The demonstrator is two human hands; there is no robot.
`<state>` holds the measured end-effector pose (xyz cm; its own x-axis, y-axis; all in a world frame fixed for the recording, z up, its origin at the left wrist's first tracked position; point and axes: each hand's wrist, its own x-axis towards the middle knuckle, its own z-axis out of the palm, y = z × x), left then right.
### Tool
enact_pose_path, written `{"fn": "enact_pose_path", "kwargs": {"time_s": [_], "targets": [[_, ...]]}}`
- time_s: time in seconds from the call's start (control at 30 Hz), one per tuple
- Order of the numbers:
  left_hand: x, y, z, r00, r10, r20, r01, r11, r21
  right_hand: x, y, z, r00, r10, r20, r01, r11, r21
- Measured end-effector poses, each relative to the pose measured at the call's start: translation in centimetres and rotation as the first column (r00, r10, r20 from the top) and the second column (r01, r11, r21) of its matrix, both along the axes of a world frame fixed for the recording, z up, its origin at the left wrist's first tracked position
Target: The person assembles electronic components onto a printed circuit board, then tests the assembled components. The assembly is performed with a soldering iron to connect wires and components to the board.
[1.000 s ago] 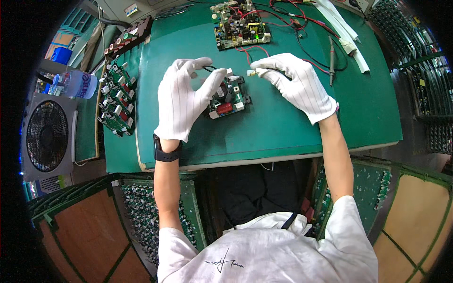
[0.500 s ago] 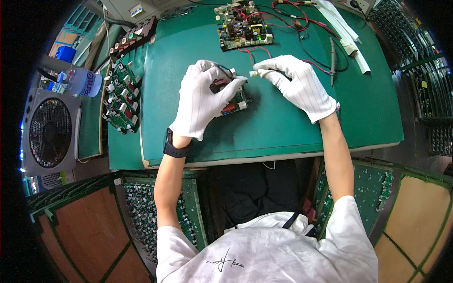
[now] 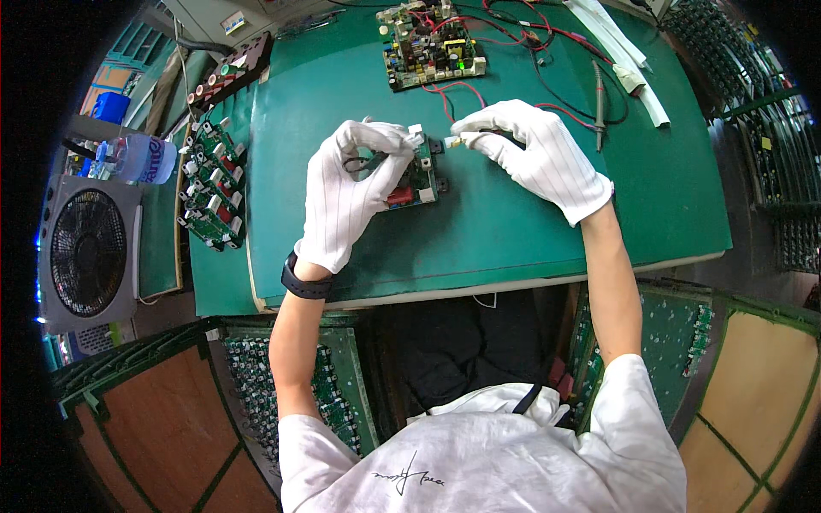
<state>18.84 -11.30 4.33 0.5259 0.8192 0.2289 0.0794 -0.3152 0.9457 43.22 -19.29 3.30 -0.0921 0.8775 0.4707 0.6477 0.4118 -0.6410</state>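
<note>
My left hand, in a white striped glove, is closed in a pinch above a small green circuit board. A dark cable shows in the gap between its thumb and fingers; the fingertips hide the cable's end. The board carries red parts and white sockets and lies partly under this hand. To the right, my gloved right hand pinches a small white connector, its tip pointing at the board. A short gap separates the connector from the left fingertips. Red wires run from behind the connector toward a larger circuit board.
The larger board has a lit green light. Cables, a grey rod and white strips lie at the back right of the green mat. Several boards stand at left, near a bottle and a fan.
My left hand has shifted slightly left, and more of the small board shows beside its fingertips. The right hand still pinches the connector, a little lower. The whole view has slid slightly.
</note>
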Motion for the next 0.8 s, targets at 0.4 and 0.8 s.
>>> {"fn": "enact_pose_path", "kwargs": {"time_s": [0.4, 0.8], "targets": [[1.0, -0.3, -0.4, 0.997, 0.053, -0.053, 0.009, 0.619, 0.785, -0.2, -0.2, -0.1, 0.978, 0.074, -0.195, -0.097, 0.989, -0.113], [0.8, -0.3, -0.6, 0.987, 0.097, -0.127, 0.057, 0.528, 0.847, -0.6, -0.4, 0.8, 0.97, 0.033, -0.243, -0.109, 0.946, -0.305]]}}
